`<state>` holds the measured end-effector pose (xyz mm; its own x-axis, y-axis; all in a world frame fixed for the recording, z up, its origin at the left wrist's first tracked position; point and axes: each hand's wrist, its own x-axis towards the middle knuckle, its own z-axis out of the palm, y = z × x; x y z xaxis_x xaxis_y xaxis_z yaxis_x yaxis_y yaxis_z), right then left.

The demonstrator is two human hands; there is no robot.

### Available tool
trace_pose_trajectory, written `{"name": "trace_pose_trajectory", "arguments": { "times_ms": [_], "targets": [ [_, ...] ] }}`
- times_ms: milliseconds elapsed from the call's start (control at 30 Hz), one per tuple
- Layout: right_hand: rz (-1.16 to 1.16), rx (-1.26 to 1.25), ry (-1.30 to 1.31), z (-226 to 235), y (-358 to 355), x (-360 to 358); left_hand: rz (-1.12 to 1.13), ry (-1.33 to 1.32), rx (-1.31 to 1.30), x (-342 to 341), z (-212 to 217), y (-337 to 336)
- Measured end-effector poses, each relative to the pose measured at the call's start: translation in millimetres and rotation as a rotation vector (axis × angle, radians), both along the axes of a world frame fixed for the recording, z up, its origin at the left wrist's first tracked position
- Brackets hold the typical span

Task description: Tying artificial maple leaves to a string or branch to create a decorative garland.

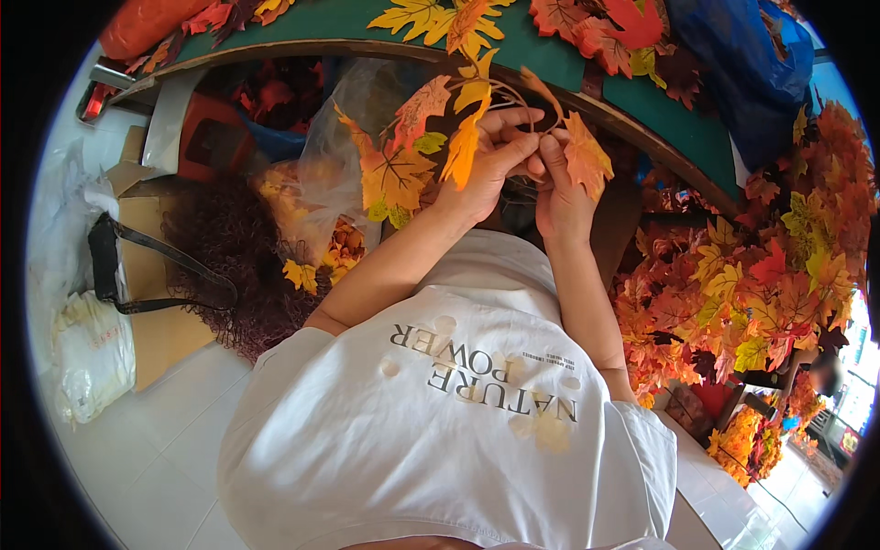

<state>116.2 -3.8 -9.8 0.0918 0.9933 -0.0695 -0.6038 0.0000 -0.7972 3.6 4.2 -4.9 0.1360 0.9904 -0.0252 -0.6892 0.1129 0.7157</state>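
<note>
Just off the near edge of the green table (532, 48), both hands pinch the thin brown stem of an artificial maple leaf garland (398, 180). My left hand (481, 174) is closed, its thumb and fingertips gathered on the stem. Close beside it, the thumb and forefinger of my right hand (564, 206) press together on the same stem. Orange and yellow leaves hang to the left of my left hand. One orange leaf (587, 158) stands out past my right fingers. The stem loops up above the fingertips, and the exact grip point is partly hidden.
Yellow leaves (417, 16) and red leaves (596, 32) lie on the table. A blue plastic bag (742, 78) hangs over its right side. Thick leaf garlands (715, 275) fill the right. At left are a dark curly bundle (234, 266), a cardboard box (151, 266) and a red stool (209, 137).
</note>
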Motion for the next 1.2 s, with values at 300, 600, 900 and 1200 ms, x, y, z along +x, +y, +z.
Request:
{"name": "trace_pose_trajectory", "arguments": {
  "times_ms": [300,600,900,1200],
  "targets": [
    [-0.015,0.326,-0.74,4.0,5.1,10.2,-0.031,0.032,-0.073,-6.6,-22.6,4.3],
    [-0.037,0.327,-0.603,-10.6,11.3,-1.3,-0.071,-0.002,-0.065,-26.5,-18.6,19.5],
    [0.312,0.299,-0.669,-22.4,11.9,13.1,0.106,-0.309,-0.183,-42.8,-16.4,29.4],
    [0.337,0.138,-0.319,-13.8,14.5,-1.9,0.592,-0.515,-0.347,-24.3,-47.0,21.4]
  ]
}}
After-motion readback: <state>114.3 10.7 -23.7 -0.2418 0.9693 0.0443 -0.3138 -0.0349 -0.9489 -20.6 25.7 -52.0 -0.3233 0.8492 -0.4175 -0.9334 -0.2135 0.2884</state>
